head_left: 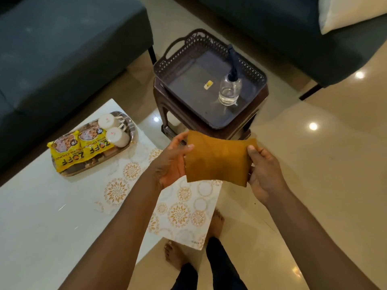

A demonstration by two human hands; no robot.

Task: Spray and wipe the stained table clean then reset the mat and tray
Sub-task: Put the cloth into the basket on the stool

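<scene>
Two hands: left hand [173,162] and right hand [265,172] pinch a folded cloth [218,159] by its ends, mid-air
Tray [125,130]: on table [31,206], 10 o'clock of cloth
Mat [182,210]: hanging off table edge
Spray bottle [229,88]: in basket [178,61], 12 o'clock

Glossy cream floor tiles [314,164] mirror round ceiling lights, with a dark teal sofa [52,59] at the left, another sofa [293,28] carrying a pale cushion [351,11] at the upper right, and a brown plastic stool [167,114] between them.
</scene>
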